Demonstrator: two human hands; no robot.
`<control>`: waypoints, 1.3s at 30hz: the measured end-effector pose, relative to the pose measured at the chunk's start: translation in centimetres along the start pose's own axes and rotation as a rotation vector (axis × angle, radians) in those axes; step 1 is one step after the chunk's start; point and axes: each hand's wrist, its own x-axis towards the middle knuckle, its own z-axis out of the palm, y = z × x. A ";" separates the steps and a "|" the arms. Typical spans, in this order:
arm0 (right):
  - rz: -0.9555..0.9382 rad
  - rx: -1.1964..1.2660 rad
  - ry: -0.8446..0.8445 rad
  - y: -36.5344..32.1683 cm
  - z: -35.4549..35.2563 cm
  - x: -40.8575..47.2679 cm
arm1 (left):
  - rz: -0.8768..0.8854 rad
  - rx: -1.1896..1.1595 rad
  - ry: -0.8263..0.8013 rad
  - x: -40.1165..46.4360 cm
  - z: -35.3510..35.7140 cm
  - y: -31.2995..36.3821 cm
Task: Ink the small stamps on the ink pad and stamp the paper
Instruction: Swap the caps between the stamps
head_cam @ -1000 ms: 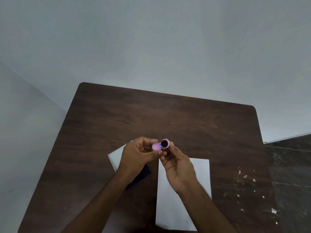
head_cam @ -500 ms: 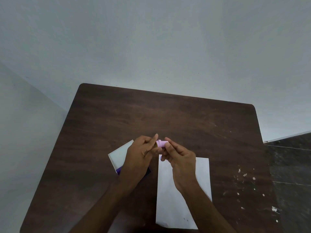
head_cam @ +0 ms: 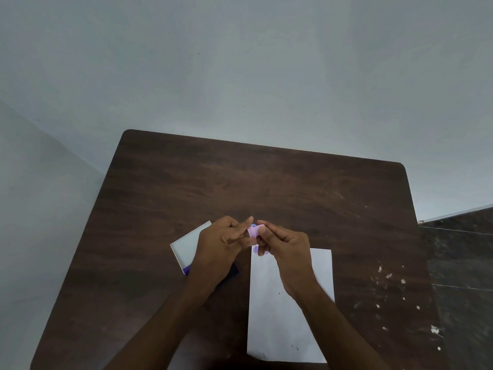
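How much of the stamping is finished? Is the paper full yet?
Not yet. Done: one purple stamp mark shows at the top edge of the white paper sheet, partly hidden by fingers. In hand: the left hand and right hand together pinch a small pink plastic stamp above the dark wooden table. Left: most of the sheet is blank. The open ink pad case lies beside it.

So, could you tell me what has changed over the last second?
Both hands, left hand and right hand, brought the pink stamp parts together; its open end no longer shows. A purple mark now shows on the paper. The ink pad and table stayed put.
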 end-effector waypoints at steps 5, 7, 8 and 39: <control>0.032 0.033 0.009 0.1 0.2 1.3 | 0.175 -0.072 0.147 -0.7 -0.9 -0.7; 0.052 0.091 0.029 0.2 0.6 2.0 | 0.165 -0.072 0.211 -0.5 -1.1 -1.1; 0.055 0.098 0.044 0.2 0.8 2.4 | 0.167 -0.120 0.242 -0.3 -1.1 -1.5; -0.348 -1.055 -0.100 4.4 4.2 7.2 | 0.021 -0.279 0.345 1.5 0.0 -5.7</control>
